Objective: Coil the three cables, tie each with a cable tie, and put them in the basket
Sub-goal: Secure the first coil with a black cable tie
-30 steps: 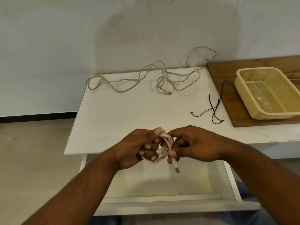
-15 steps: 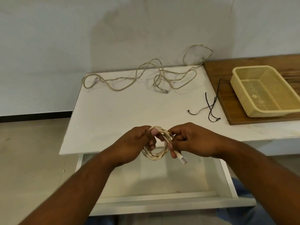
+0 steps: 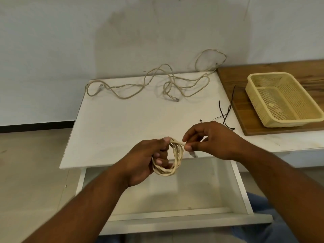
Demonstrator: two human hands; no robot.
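Holding the coiled cable point(image 3: 177, 159) over the drawer point(image 3: 184, 195), left fingers point(image 3: 159, 161) grip, right fingers point(image 3: 190, 135) pinch.

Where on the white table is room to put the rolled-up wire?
The bare middle of the white table, between the loose cables at the back and the left hand and right hand holding the coiled cable in front. Crowded: the back, and the right side by the black cable ties near the basket.
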